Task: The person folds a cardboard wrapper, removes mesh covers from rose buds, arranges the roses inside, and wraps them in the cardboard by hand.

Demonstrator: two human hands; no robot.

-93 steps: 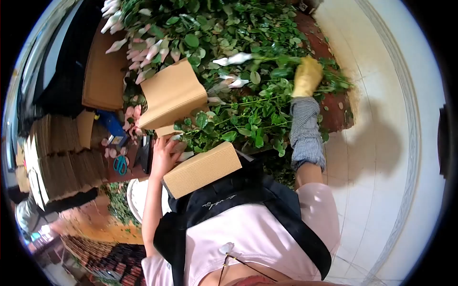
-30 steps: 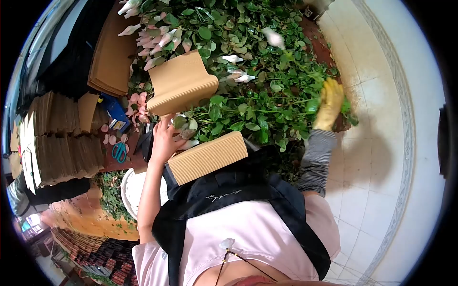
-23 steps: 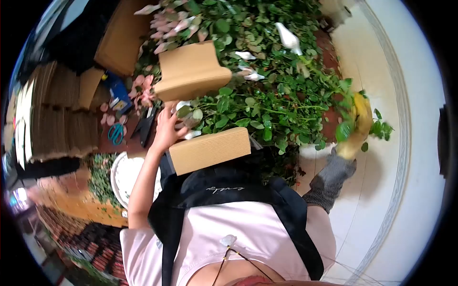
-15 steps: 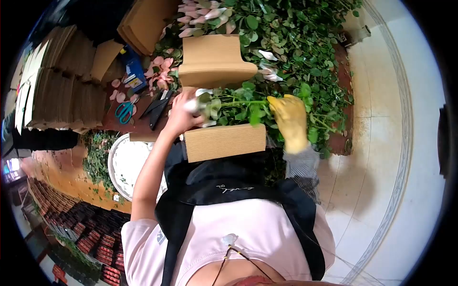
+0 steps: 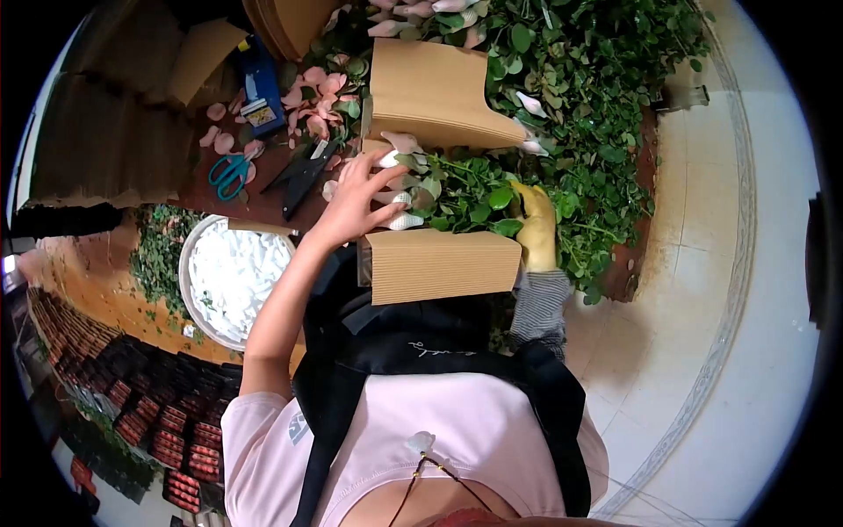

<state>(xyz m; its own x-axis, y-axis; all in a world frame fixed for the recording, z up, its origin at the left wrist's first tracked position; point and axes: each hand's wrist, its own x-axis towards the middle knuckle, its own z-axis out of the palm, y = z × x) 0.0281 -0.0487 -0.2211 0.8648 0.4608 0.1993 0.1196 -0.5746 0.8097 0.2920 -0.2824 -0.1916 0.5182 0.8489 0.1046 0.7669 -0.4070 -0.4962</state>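
My bare left hand [image 5: 356, 200] rests with spread fingers on several sleeved rose buds [image 5: 401, 221] at the left end of a leafy bundle. My right hand [image 5: 534, 211], in a yellow glove, is curled at the stem side, its fingers partly hidden by leaves. Between the hands lie green rose stems and leaves [image 5: 465, 198]. The bundle sits in corrugated cardboard, with one raised flap [image 5: 443, 268] on the near side and a folded sheet [image 5: 430, 88] on the far side.
Black stapler-like tool [image 5: 303, 180], teal scissors [image 5: 230, 176], pink petals [image 5: 323, 101] and a blue box [image 5: 261, 92] lie at left. A basin of white sleeves [image 5: 235, 277] stands below; a cardboard stack [image 5: 110, 136] is far left. More roses [image 5: 597, 105] fill the back.
My right hand came in from the far right with a sleeved rose, whose bud reached my left hand; the rose now lies among the others. The view has shifted, moving the left-side objects rightward.
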